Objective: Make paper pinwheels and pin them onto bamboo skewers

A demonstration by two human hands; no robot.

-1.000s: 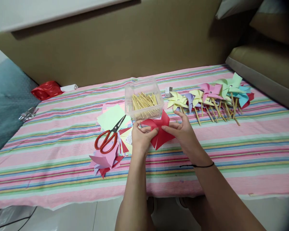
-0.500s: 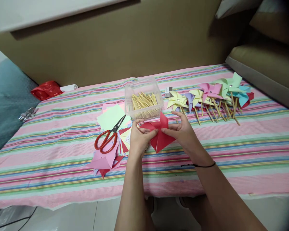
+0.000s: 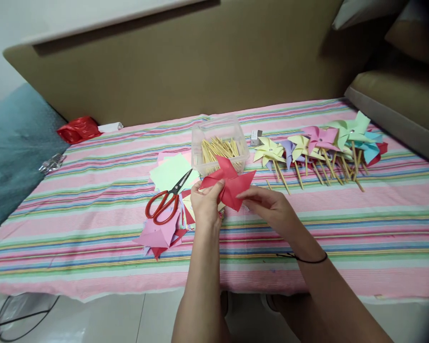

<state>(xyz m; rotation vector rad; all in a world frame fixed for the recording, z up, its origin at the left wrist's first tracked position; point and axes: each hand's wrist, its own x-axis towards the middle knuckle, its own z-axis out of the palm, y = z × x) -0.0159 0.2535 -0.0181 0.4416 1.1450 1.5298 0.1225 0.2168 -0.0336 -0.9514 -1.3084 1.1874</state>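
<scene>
A red paper pinwheel point(image 3: 235, 186) without a stick is held up in front of the stick box, its blades folded in. My left hand point(image 3: 208, 200) pinches it near the centre, thumb on top. My right hand point(image 3: 266, 204) has its fingers together at the lower right blade, touching its edge. Just left of my left hand lie scissors point(image 3: 168, 197) with red handles, blades closed, on top of pastel paper sheets point(image 3: 173, 171). Below them are pink and red cut paper pieces point(image 3: 159, 231). The clear plastic box point(image 3: 220, 128) behind the pinwheel contains many wooden sticks point(image 3: 214, 150).
Finished pinwheels on sticks point(image 3: 321, 138) lie at the right. A small grey-white box point(image 3: 256, 138) sits near them. A red plastic bag point(image 3: 79, 130), a white object point(image 3: 110, 127) and metallic items point(image 3: 52, 163) are at the far left. A striped cloth point(image 3: 103, 205) covers the surface.
The red paper has been turned and now shows pinwheel blades. My right hand has moved from its centre to the lower right blade. My left thumb still presses the middle.
</scene>
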